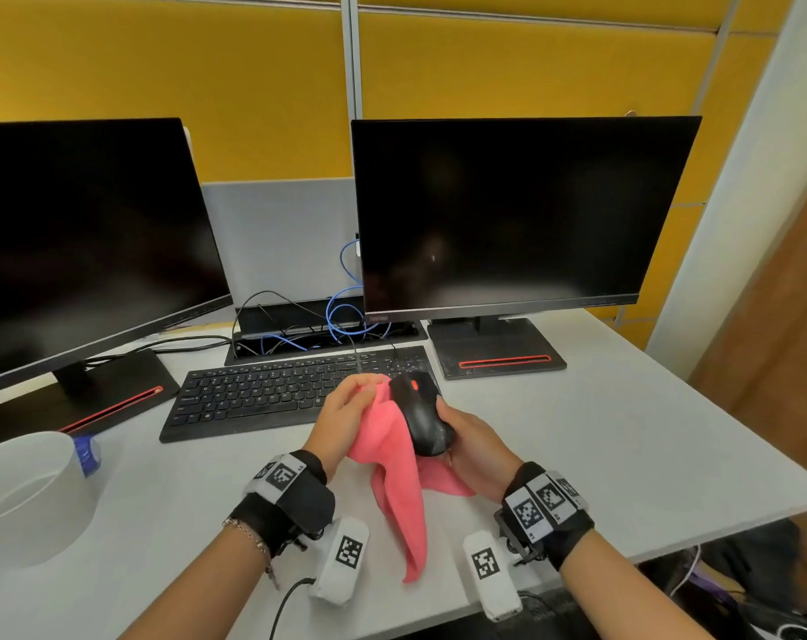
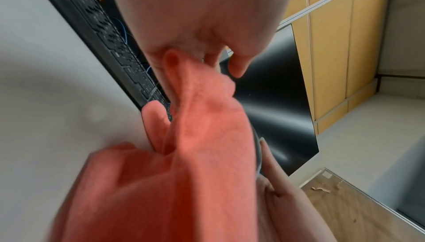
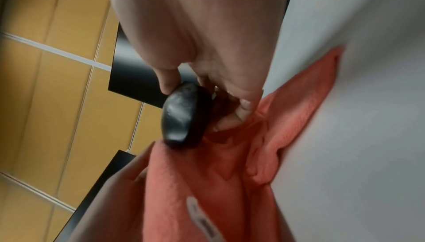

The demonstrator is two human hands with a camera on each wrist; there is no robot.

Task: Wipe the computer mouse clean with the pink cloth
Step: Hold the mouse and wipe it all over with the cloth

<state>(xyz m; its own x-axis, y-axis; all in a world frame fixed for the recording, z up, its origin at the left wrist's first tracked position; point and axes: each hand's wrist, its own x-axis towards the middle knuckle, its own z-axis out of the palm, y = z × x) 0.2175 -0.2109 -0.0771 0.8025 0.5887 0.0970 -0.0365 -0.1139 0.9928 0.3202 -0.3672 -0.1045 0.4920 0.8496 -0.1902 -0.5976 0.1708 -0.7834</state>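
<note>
A black computer mouse point(image 1: 421, 415) with a red wheel is held off the desk, in front of the keyboard. My right hand point(image 1: 466, 436) grips its rear end, thumb on top and fingers underneath; the mouse point(image 3: 184, 116) shows the same hold in the right wrist view. My left hand point(image 1: 346, 408) pinches the pink cloth point(image 1: 394, 473) and holds it against the mouse's left side. The cloth point(image 2: 184, 155) hangs down from the fingers to the desk point(image 1: 623, 455), and part of the cloth point(image 3: 287, 118) lies under the right hand.
A black keyboard point(image 1: 272, 394) lies just behind the hands. Two dark monitors point(image 1: 507, 214) stand behind it on stands, with cables between them. A white container point(image 1: 27, 496) sits at the left front. The desk edge runs along the right and the front.
</note>
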